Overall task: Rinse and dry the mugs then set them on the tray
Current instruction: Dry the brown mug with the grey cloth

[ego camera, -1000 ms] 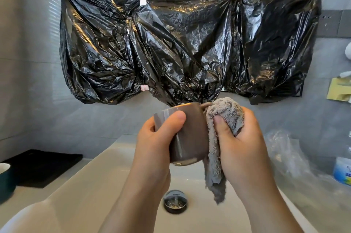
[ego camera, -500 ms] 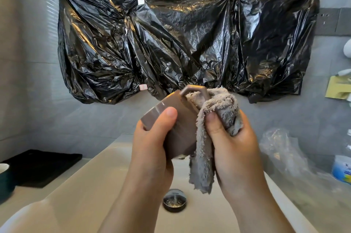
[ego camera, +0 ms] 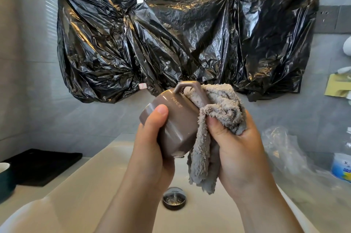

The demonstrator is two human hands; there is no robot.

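Observation:
A brown mug (ego camera: 177, 122) marked "Nice" is held above the white sink (ego camera: 79, 200), tilted with its handle up. My left hand (ego camera: 152, 149) grips the mug's body, thumb across its side. My right hand (ego camera: 237, 149) grips a grey fluffy cloth (ego camera: 214, 119) bunched against the mug beside the handle; a tail of cloth hangs down. A black tray (ego camera: 43, 164) lies on the counter at left. A dark green mug (ego camera: 5, 177) stands at the left edge, partly cut off.
The sink drain (ego camera: 174, 198) sits below my hands. Black plastic sheeting (ego camera: 171, 29) covers the wall behind. Crumpled clear plastic (ego camera: 281, 149) and a blue-labelled bottle (ego camera: 341, 168) lie on the counter at right.
My left hand has turned the mug so its handle now points up. The cloth has shifted along the mug by the handle.

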